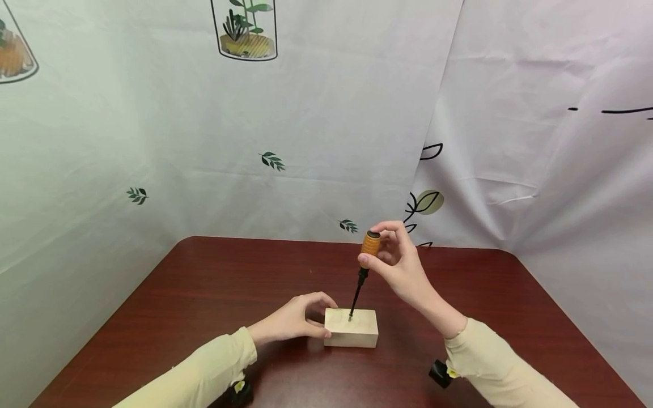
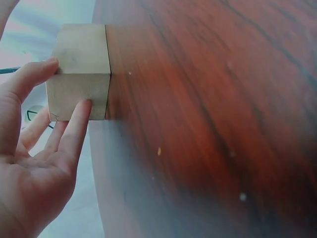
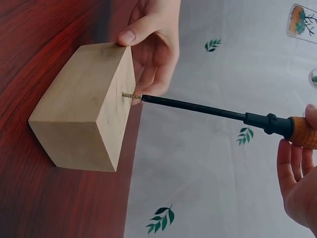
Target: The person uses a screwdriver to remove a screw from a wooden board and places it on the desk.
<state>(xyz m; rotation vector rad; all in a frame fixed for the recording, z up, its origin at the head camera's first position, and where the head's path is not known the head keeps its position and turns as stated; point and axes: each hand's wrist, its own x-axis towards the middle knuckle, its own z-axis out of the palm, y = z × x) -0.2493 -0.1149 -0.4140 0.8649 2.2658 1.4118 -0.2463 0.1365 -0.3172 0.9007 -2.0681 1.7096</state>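
Observation:
A pale wooden block (image 1: 351,339) lies on the table, and a brass-coloured screw (image 3: 130,95) stands partly sunk in its top face. My right hand (image 1: 403,266) grips the orange handle of a screwdriver (image 1: 359,286), thumb on one side and fingers on the other. The black shaft leans slightly, its tip at the screw head in the right wrist view. My left hand (image 1: 293,318) holds the left end of the block between thumb and fingers. In the left wrist view the thumb and fingers (image 2: 79,121) touch the block, while the screwdriver is mostly hidden.
The dark red wooden table (image 1: 229,277) has rounded back corners. Behind it and at both sides hangs a white cloth (image 1: 316,113) printed with leaves and jars. A black device (image 1: 440,374) is strapped at the right wrist, by the cream sleeve.

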